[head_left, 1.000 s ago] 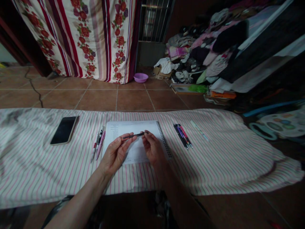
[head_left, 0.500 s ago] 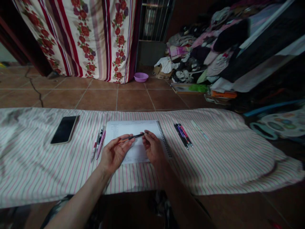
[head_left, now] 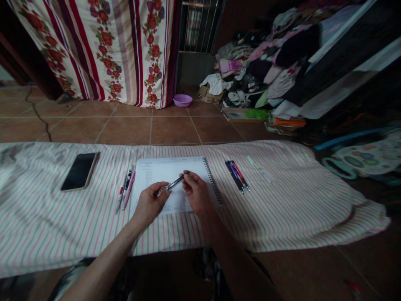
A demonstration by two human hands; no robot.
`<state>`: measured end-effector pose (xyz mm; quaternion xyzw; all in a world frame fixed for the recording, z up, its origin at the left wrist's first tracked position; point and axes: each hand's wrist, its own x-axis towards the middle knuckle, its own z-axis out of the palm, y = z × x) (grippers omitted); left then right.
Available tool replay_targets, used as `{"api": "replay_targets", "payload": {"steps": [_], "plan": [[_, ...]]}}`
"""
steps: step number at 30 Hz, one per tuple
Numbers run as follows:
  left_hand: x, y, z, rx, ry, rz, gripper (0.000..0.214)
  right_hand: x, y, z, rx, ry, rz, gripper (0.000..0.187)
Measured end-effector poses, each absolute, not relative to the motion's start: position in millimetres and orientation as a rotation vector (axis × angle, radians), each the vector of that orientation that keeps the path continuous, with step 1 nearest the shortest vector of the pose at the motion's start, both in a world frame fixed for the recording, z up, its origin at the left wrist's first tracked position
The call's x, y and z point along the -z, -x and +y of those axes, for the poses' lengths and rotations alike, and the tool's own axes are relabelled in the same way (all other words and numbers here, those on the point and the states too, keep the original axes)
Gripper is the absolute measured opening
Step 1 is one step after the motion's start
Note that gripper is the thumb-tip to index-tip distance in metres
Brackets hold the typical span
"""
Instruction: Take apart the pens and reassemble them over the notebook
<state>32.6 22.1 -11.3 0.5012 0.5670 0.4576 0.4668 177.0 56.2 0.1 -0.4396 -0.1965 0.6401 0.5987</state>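
Pen pinched at both ends, left hand, right hand, over notebook

Location: a lived-in room of a home, not a workplace. In front of you, a terracotta tiled floor, cracked at the left. A floral striped bedsheet hangs as a curtain. A heap of loose clothes is piled at the right, with a cardboard box and a small purple basin near it. Your surface is a striped cloth carrying a phone and a spiral notebook
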Motion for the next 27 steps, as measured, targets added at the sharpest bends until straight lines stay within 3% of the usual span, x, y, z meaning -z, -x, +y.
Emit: {"api": "replay_targets", "payload": {"steps": [7, 27], "plan": [[6.4, -28.1, 19.9, -0.996, -1.823, 1.611, 0.021, 7.2, -171.8, 50.2, -1.5, 1.094, -0.642, 0.028], [4.4, -29.8, 14.5, -1.025, -1.667, 1.495, 0.023, 4.5, -174.8, 52.4, -1.42, 1.172, -0.647, 0.027]]}}
